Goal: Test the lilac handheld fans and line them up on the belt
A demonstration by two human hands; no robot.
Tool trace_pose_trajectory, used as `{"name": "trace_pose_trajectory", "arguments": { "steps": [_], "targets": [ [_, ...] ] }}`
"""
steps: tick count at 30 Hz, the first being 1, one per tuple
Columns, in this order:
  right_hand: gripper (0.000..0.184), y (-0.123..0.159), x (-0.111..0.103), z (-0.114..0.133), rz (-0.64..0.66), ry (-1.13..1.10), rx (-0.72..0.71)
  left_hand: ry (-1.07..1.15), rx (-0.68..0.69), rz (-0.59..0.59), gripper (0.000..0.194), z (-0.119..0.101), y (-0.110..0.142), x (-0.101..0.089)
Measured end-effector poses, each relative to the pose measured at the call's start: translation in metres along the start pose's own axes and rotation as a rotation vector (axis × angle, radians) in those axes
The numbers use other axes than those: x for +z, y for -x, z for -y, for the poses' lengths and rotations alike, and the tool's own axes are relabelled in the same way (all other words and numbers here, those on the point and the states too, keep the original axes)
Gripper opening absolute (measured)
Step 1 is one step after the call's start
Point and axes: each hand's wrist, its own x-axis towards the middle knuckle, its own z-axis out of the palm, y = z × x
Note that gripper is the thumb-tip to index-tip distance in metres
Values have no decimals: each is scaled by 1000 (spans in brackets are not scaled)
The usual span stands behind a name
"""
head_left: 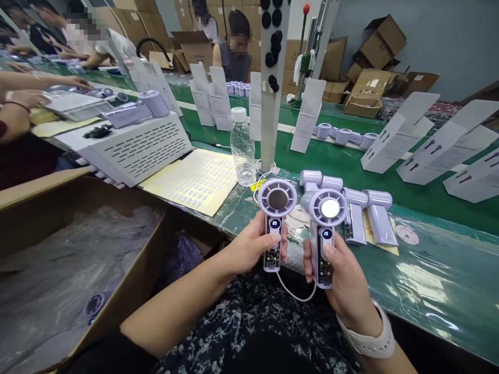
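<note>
1. Both hands are wrapped around handheld fans, right of and nearer than the clear bottle (244, 150). The left hand (255, 243) grips the left fan (275, 223) head up, thumb just below its lit display.
2. The right hand (348, 267) grips the right fan (326, 228) likewise, farther right of the bottle; that display is lit too.
3. A white cable (300, 300) curves from the left fan's base to the right fan's lower end.
4. Four lilac fans (380, 213) rest on the green table (448, 275), right of the bottle.
5. Just left of the bottle lies a sticker sheet (210, 208); farther left stands a vented box (148, 145).
6. Behind the bottle rises a post (268, 104), with white cartons (307, 117) beyond.
7. Nearer, left of the bottle, a cardboard box (47, 187) holds clear plastic (78, 249).
</note>
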Motion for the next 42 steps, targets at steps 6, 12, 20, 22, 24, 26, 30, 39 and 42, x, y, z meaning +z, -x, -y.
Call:
{"name": "trace_pose_trajectory", "arguments": {
  "steps": [6, 12, 20, 22, 24, 26, 30, 39, 42],
  "targets": [
    [21, -4, 4, -4, -37, -64, 32, 6, -24, -14, 38, -1, -2, 0],
    [23, -2, -2, -2, -33, -101, 45, 80, -31, -51, 44, -1, -5, -1],
    [25, -2, -6, 1, 9, -189, 93, -16, -26, -67, 39, -5, -1, 2],
    [29, -3, -5, 2, 21, -231, 103, -75, -39, -124, 41, -6, 0, 5],
    [33, -3, -4, 4, 57, -283, 122, -103, -44, -178, 50, -6, 0, 7],
    [41, -3, -4, 6, 121, -322, 156, -92, -39, -201, 59, -5, -1, 9],
    [53, -3, -1, 5, 65, -311, 158, 33, -36, -185, 52, 0, -1, 11],
    [36, 10, 11, 24, 10, -354, 108, 53, -33, 28, 32, -32, 24, 32],
    [27, 11, 12, 29, -16, -313, 62, 61, -45, 8, 39, -34, 23, 32]
  ]
}}
